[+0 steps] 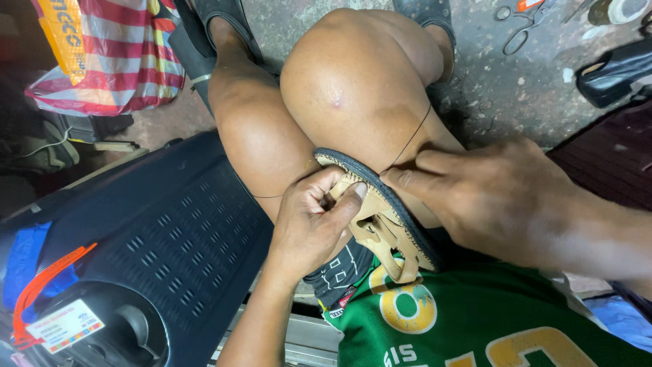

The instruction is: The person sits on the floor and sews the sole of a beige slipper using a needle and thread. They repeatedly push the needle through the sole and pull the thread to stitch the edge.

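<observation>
Sandal (380, 217) stitching, partway along the rim.
My left hand (309, 221) pinches its edge; right hand (489, 197) pulls thread (413, 139) taut, stitches remaining.

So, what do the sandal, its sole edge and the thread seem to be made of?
The sandal, held by the left hand and right hand, looks like tan leather: matte, with cut-out straps and stitching along the rim. Its sole edge seems dark rubber, dull and smooth. The thread is thin, dark and taut; whether it is waxed cotton or nylon I cannot tell.
</observation>
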